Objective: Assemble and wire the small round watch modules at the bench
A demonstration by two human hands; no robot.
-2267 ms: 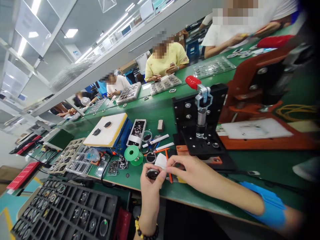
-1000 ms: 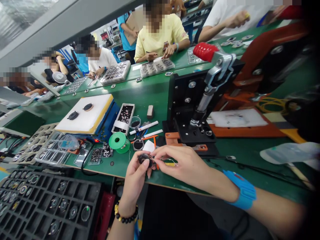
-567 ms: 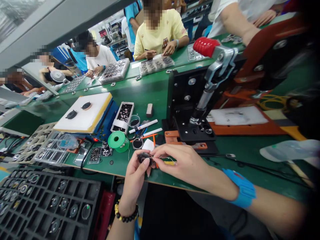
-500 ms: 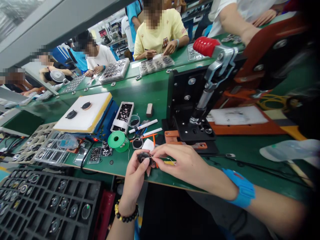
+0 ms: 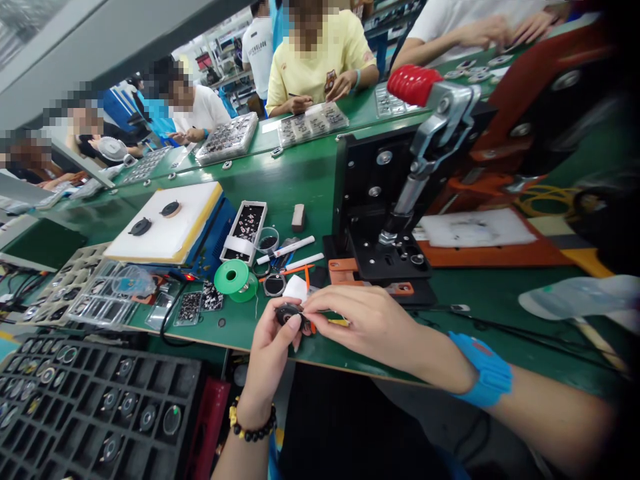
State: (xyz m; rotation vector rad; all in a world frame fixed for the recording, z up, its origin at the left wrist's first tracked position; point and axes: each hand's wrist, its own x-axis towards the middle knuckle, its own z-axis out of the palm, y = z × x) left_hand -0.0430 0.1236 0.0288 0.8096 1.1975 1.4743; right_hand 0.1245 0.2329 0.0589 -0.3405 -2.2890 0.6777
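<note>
My left hand [image 5: 269, 360], with a black bead bracelet on its wrist, is shut on a small round black part [image 5: 287, 315]. The fingertips of my right hand [image 5: 360, 327] pinch a thin wire with a yellow section [image 5: 339, 322], and its end reaches the black part. Just beyond the hands lie a small white paper piece [image 5: 296, 288] and a round black-rimmed part [image 5: 274, 285]. A green spool of wire [image 5: 233, 281] stands to the left of them.
A black toggle press with a red handle [image 5: 413, 83] stands on the green workbench [image 5: 310, 187] right of my hands. A black tray of round parts [image 5: 100, 407] lies at lower left. Several co-workers sit along the bench with parts trays.
The view has turned and settled, so the bench sits lower in the frame. My hands have come together, and my right fingertips now reach the black part with the wire.
</note>
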